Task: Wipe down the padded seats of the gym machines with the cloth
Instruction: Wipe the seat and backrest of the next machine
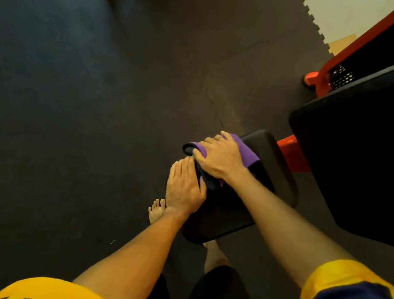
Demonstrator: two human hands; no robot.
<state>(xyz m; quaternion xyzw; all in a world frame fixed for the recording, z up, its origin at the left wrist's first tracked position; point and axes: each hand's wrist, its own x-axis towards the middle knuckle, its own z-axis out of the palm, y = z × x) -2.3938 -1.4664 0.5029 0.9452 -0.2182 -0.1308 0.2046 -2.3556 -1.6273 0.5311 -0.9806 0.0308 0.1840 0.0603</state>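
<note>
- Purple-and-dark folded cloth (pixel 244 152) lies on the far-left part of the small black padded seat (pixel 269 172), draped over its left edge.
- Right hand (pixel 222 156) is palm-down on the cloth, fingers spread and pressing flat; most of the cloth is hidden beneath it.
- Left hand (pixel 183 187) rests on the seat's near-left edge, fingers together, tips touching the cloth's dark end. Cannot tell whether it pinches the fabric.
- Seat's near half is covered by both forearms; its underside and support are not visible apart from a red metal frame bar (pixel 291 152) at the far-right end.
- Large black back pad (pixel 362 153) stands just right of the seat, cut off by the picture edge.
- Dark rubber floor mat (pixel 86 100) lies open to the left and ahead.
- Bare foot (pixel 156 209) shows near the left wrist.
</note>
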